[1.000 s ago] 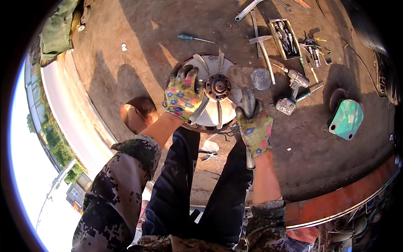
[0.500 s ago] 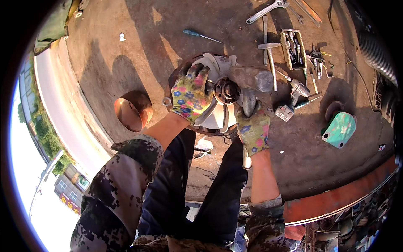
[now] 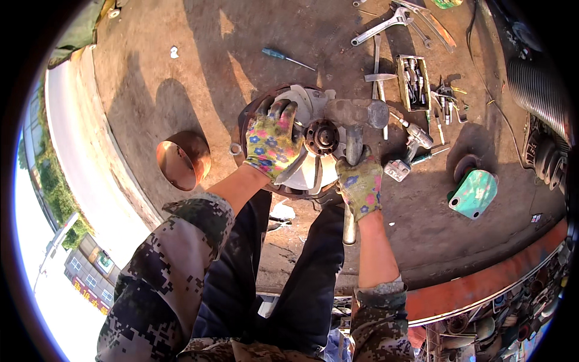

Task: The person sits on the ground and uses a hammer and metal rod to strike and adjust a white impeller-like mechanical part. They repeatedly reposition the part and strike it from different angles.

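A round grey metal wheel with broad vanes (image 3: pixel 309 104) lies between my legs, with a dark bolt-holed hub (image 3: pixel 321 137) at its middle. My left hand (image 3: pixel 272 140), in a flowered glove, is on the wheel's left side. Its fingers are bent over the metal and the thumb lies close to the hub. In my right hand (image 3: pixel 360 183), gloved alike, is a sledgehammer (image 3: pixel 368 113), gripped round the handle below the head. The hammer head is above the wheel's right side, just beyond the hub; I cannot tell whether it touches.
A copper-coloured ring (image 3: pixel 184 161) stands on the ground at left. To the right lie a cordless impact wrench (image 3: pixel 416 137), a small hammer (image 3: pixel 380 77), a box of sockets (image 3: pixel 414 83) and a green plate (image 3: pixel 475 194). Farther off are a screwdriver (image 3: pixel 274 53) and an adjustable wrench (image 3: pixel 381 27).
The view has shifted slightly. The sledgehammer's head has moved a little farther from the hub, still in my right hand. My left hand keeps its place on the wheel.
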{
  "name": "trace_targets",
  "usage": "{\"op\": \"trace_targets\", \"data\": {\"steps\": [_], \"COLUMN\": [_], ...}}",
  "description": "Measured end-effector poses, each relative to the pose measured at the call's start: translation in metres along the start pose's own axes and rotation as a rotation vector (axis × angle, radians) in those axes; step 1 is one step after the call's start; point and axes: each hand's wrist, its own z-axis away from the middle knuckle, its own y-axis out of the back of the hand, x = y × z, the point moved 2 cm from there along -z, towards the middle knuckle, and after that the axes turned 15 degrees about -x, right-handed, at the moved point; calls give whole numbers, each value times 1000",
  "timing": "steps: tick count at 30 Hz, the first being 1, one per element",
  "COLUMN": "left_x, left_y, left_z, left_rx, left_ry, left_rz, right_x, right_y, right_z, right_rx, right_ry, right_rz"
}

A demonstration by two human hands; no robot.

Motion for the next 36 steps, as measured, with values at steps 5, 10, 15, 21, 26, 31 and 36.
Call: {"op": "trace_targets", "data": {"steps": [5, 10, 15, 21, 26, 31, 36], "left_x": [-4, 0, -6, 1, 1, -3, 0], "left_y": [4, -2, -4, -2, 3, 1, 4], "left_z": [5, 2, 4, 0, 4, 7, 4], "left_rx": [-46, -18, 30, -21, 15, -19, 15], "left_ry": [52, 24, 11, 48, 21, 88, 46], "left_rz": [16, 30, 43, 33, 22, -38, 22], "right_x": [-26, 5, -11, -5, 6, 15, 18], "right_y": [12, -11, 7, -4, -1, -18, -27], "right_z": [12, 1, 8, 0, 17, 87, 105], "right_rx": [151, 2, 45, 72, 29, 86, 40], "right_ry": [75, -15, 42, 70, -17, -192, -263], "right_rz": [-252, 33, -42, 127, -92, -478, -499]}}
